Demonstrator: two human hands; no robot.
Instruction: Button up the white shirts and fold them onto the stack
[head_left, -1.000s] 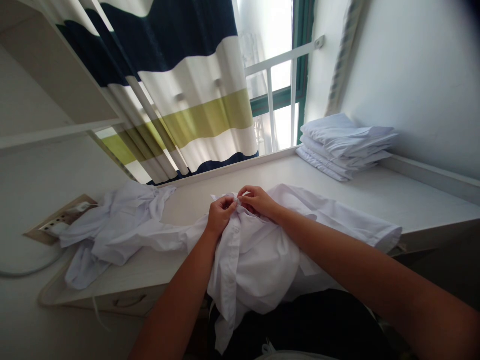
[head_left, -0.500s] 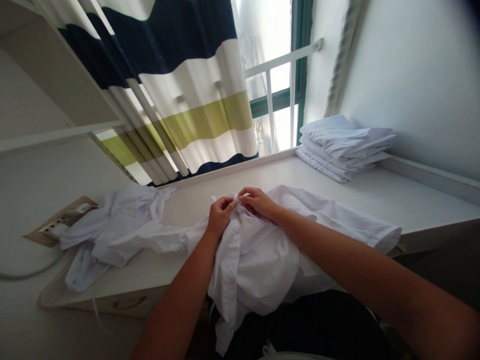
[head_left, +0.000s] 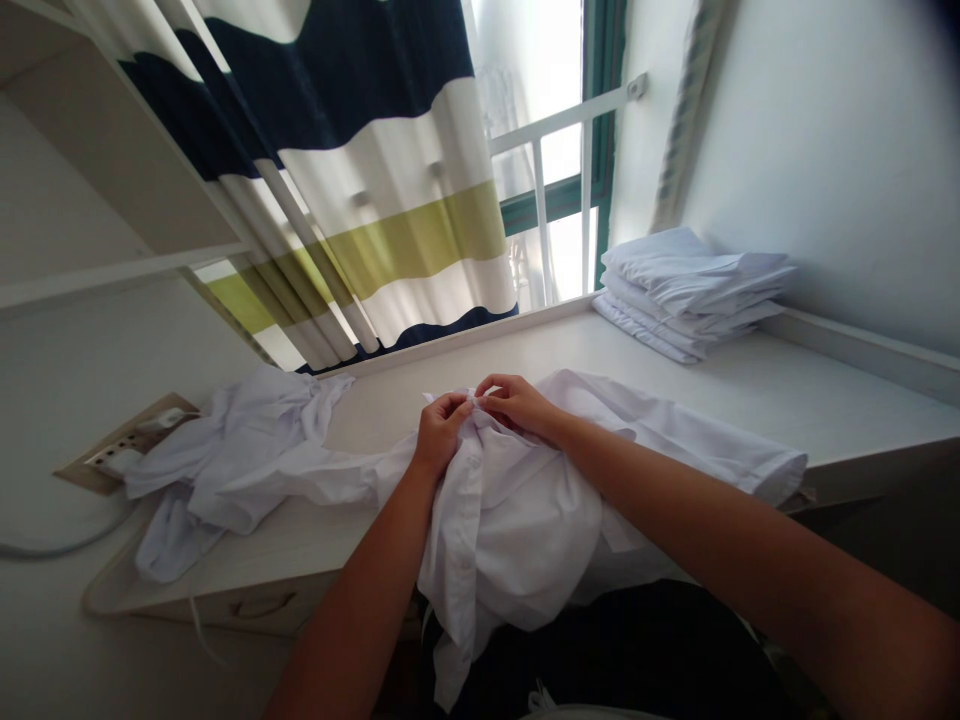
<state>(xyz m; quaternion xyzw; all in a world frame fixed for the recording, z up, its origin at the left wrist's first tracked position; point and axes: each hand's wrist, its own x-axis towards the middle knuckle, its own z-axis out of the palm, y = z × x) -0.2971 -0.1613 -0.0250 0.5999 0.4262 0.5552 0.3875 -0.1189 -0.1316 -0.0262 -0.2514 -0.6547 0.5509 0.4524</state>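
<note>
A white button-up shirt (head_left: 525, 530) lies across the front of the desk and hangs over its edge towards my lap. My left hand (head_left: 444, 430) pinches the shirt's top edge near the buttoned strip. Right beside it, my right hand (head_left: 514, 402) grips the same edge, and the fingertips of both hands almost meet. The small spot between the fingertips is too fine to make out. One sleeve spreads out to the right under my right forearm, and white cloth runs off to the left from my left hand.
A crumpled white garment (head_left: 247, 450) lies at the desk's left, against a wall socket (head_left: 124, 445) with plugs. Folded white shirts (head_left: 690, 290) are stacked at the back right. Behind the white desk (head_left: 570, 345) hang a striped curtain (head_left: 390, 200) and a white window rail (head_left: 562, 125).
Both hands keep their pinch on the shirt at nearly the same spot. The whole view has shifted very slightly.
</note>
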